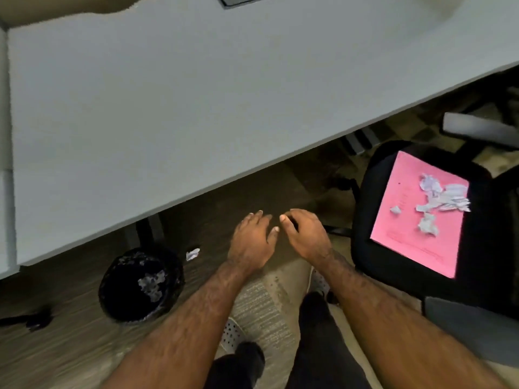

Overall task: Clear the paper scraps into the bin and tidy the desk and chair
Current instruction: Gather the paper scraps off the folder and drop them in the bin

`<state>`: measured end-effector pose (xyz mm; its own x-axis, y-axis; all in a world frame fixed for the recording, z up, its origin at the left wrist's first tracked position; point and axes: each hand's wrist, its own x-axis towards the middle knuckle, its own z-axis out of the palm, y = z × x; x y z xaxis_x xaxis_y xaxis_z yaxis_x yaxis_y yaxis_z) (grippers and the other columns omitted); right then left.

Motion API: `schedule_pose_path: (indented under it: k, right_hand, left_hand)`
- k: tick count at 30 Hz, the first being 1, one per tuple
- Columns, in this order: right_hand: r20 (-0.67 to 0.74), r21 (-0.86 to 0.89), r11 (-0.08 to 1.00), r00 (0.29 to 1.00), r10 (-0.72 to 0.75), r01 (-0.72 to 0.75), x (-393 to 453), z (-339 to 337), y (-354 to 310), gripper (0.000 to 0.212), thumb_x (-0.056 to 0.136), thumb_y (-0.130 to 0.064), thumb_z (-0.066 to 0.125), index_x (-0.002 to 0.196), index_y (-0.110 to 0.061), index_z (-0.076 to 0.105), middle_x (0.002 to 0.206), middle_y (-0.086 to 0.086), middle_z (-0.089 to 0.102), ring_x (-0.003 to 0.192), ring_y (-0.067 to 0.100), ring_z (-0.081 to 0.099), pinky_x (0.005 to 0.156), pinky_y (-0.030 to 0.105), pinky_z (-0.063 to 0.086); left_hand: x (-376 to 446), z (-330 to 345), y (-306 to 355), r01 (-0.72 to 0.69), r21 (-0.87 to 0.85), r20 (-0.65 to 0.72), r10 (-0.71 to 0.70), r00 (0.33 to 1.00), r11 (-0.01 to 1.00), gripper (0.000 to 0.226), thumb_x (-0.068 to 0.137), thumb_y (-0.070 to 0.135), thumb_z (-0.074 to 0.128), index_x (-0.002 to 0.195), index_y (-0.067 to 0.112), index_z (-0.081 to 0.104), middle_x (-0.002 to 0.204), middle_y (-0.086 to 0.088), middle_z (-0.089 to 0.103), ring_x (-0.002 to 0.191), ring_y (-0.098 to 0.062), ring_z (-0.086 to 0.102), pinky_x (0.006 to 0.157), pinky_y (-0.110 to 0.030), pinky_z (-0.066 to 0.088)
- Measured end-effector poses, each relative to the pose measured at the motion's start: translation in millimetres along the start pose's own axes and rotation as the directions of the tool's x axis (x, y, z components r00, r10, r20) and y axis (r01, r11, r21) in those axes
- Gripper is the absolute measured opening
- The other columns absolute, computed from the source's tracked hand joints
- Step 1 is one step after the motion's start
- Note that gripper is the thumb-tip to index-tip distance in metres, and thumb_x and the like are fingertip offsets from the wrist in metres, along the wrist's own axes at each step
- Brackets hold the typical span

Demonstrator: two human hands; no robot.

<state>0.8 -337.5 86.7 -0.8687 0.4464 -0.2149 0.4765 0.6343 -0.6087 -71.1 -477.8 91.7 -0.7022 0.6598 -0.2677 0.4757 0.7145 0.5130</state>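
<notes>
My left hand (252,240) and my right hand (304,233) hover side by side over the floor, just below the desk's front edge, fingers loosely spread and holding nothing. A black bin (140,284) stands on the floor to the left, with pale scraps inside. One white paper scrap (192,254) lies on the floor between the bin and my left hand. To the right, a black chair (365,220) carries a pink sheet (404,220) with several crumpled white paper scraps (441,197) on it.
The wide grey desk (168,108) fills the upper frame; a dark object's edge shows at its far side. A dark item (36,318) lies on the floor at far left. My legs and shoes are below my arms. A chair armrest (477,127) sticks out at upper right.
</notes>
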Motion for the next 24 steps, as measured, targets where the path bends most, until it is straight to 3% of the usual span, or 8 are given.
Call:
schedule_pose_path:
  k: [9, 17, 20, 24]
  right_hand:
    - [-0.302, 0.173, 0.959, 0.914, 0.27, -0.226, -8, -117, 115, 0.042, 0.097, -0.047, 0.045, 0.128, -0.021, 0.055, 0.13, 0.001, 0.059, 0.121, 0.015, 0.052, 0.094, 0.021, 0.034]
    - [-0.367, 0.259, 0.88, 0.802, 0.471, -0.398, 5, -186, 235, 0.058, 0.095, -0.047, 0.049, 0.145, -0.022, 0.034, 0.154, 0.002, 0.035, 0.14, 0.02, 0.031, 0.111, 0.041, 0.032]
    - [-0.421, 0.262, 0.859, 0.749, 0.512, -0.44, 12, -201, 285, 0.062, 0.094, -0.045, 0.052, 0.147, -0.02, 0.032, 0.156, 0.004, 0.03, 0.143, 0.021, 0.026, 0.114, 0.043, 0.03]
    - [-0.465, 0.231, 0.833, 0.694, 0.549, -0.503, 22, -206, 343, 0.066, 0.092, -0.047, 0.055, 0.147, -0.019, 0.033, 0.157, 0.005, 0.028, 0.143, 0.022, 0.024, 0.113, 0.045, 0.031]
  left_hand:
    - [89, 42, 147, -0.241, 0.096, 0.174, 0.222, 0.959, 0.966, 0.054, 0.097, 0.047, 0.04, 0.143, 0.02, 0.038, 0.154, -0.005, 0.035, 0.143, -0.022, 0.027, 0.117, -0.04, 0.02]
    - [158, 115, 252, -0.427, 0.089, 0.308, 0.383, 0.871, 0.9, 0.062, 0.095, 0.047, 0.046, 0.147, 0.016, 0.033, 0.156, -0.01, 0.028, 0.142, -0.026, 0.027, 0.117, -0.042, 0.024]
    - [189, 149, 277, -0.475, 0.118, 0.328, 0.417, 0.848, 0.872, 0.069, 0.094, 0.052, 0.044, 0.15, 0.017, 0.025, 0.159, -0.009, 0.021, 0.144, -0.026, 0.023, 0.117, -0.039, 0.02]
    - [230, 188, 293, -0.523, 0.143, 0.357, 0.449, 0.819, 0.84, 0.074, 0.091, 0.054, 0.046, 0.151, 0.022, 0.018, 0.161, -0.008, 0.011, 0.146, -0.029, 0.019, 0.117, -0.045, 0.024]
